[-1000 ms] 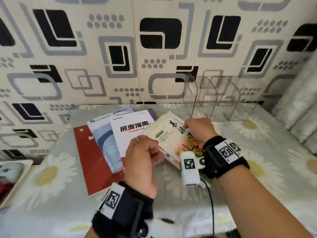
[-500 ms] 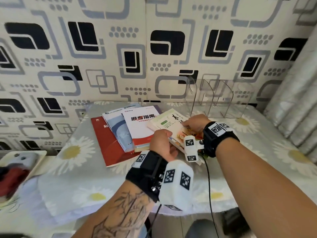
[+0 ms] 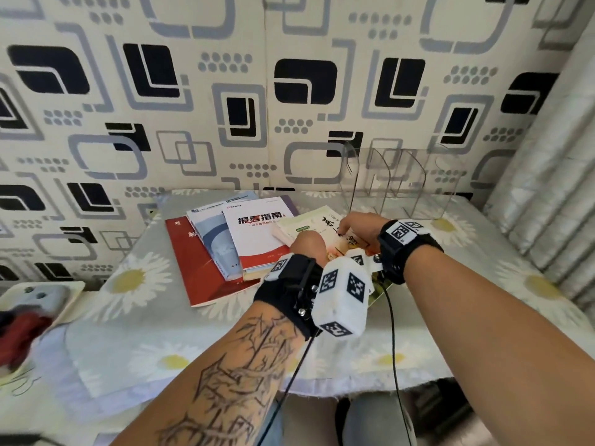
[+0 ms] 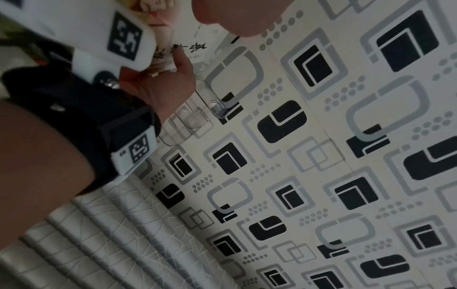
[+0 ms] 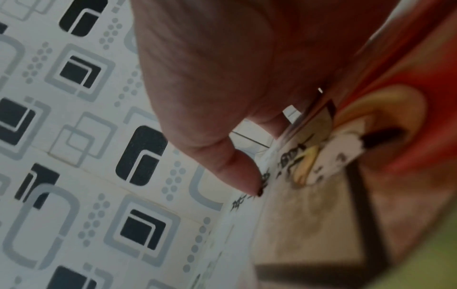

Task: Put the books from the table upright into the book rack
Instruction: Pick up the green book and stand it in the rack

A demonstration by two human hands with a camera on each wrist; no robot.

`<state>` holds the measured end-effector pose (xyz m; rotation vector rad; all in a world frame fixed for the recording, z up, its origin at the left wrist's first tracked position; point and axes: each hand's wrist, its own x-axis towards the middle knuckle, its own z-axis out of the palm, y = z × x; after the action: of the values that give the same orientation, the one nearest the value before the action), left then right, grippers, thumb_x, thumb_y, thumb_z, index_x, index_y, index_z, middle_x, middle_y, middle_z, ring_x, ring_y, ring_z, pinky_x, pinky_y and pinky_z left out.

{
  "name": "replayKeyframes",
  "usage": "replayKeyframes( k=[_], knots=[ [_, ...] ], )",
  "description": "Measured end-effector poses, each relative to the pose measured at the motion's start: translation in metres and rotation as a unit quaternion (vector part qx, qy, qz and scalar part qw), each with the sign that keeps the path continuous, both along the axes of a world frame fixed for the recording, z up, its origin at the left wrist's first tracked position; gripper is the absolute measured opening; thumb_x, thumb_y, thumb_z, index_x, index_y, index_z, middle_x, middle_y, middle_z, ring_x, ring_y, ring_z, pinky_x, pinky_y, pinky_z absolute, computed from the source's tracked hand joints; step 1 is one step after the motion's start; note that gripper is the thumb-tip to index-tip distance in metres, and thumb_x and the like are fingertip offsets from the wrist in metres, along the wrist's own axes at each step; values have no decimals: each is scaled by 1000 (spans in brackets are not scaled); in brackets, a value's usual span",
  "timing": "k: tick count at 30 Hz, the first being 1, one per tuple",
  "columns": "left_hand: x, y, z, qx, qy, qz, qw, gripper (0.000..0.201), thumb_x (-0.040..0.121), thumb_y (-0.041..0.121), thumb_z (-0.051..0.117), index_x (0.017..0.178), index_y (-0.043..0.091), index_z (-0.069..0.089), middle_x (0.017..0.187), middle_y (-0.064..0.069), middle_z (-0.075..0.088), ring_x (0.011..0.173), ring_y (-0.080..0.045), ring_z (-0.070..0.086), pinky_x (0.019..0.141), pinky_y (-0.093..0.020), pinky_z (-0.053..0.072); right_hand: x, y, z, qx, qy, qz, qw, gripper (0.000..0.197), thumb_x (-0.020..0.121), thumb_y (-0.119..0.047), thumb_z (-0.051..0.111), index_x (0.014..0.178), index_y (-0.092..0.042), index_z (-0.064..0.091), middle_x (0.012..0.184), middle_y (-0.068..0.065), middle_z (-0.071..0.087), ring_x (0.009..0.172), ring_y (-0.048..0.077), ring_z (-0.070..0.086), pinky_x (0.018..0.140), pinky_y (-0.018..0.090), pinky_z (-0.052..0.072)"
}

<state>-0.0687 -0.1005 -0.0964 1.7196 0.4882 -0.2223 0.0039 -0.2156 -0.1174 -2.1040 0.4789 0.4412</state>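
A table [image 3: 483, 323] under a grey daisy-print cloth stands against a wall papered in black and grey rounded squares, with a pale pleated curtain [image 3: 547, 175] at three o'clock. Since half a second ago the left hand [image 3: 307, 247] has stayed at the near edge of the cream book with black brush lettering [image 3: 306, 222], its fingers hidden, while the right hand [image 3: 360, 228] still pinches the far edge, thumb on the cover. The clear acrylic book rack [image 3: 402, 185] stands at one o'clock, and the white book with a red band [image 3: 257, 233], blue-grey book [image 3: 215, 243] and red book [image 3: 196, 272] fan towards nine o'clock.

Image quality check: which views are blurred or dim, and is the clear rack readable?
Head view: bright, sharp centre, blurred left edge; clear rack faint against the wallpaper. Left wrist view: dimmer, right hand readable. Right wrist view: book cover out of focus.
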Motion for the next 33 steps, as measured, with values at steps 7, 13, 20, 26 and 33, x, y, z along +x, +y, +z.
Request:
replayKeyframes(
  k=[7,13,20,26,33],
  knots=[
    [-1,-8,8,100,-35,-111,988,29,101,7,34,82,-1,55,71,-8,40,103,-11,63,47,-19,32,-22,-16,2,68,-87,-66,992,47,63,-34,60,101,-6,64,89,13,64,76,29,59,69,38,46],
    [24,-7,15,-19,-91,-60,994,26,98,2,37,80,-1,56,75,-5,43,96,-22,50,61,-17,37,-27,-26,7,140,-229,-158,950,54,63,-41,55,101,-6,66,93,8,70,82,26,65,65,31,45],
    [48,3,15,-194,-118,-4,974,28,62,21,51,85,15,64,123,-17,66,93,-26,59,83,-36,45,-43,-19,7,224,-334,-184,897,10,90,-19,50,100,-18,52,106,0,60,89,12,58,72,30,49],
    [30,2,2,-264,-194,-30,944,31,76,10,43,103,10,58,109,-15,67,91,-27,59,75,-32,48,-51,-18,-8,235,-384,-194,872,21,87,-13,51,104,-25,54,101,-10,67,92,12,63,80,36,55],
    [22,-4,-33,-206,-283,-51,935,29,68,22,48,91,26,65,109,-9,71,110,-37,60,93,-52,45,-65,-25,-24,212,-411,-171,870,32,86,-6,55,118,-11,55,91,-17,69,76,-9,64,70,20,47]
  ],
)
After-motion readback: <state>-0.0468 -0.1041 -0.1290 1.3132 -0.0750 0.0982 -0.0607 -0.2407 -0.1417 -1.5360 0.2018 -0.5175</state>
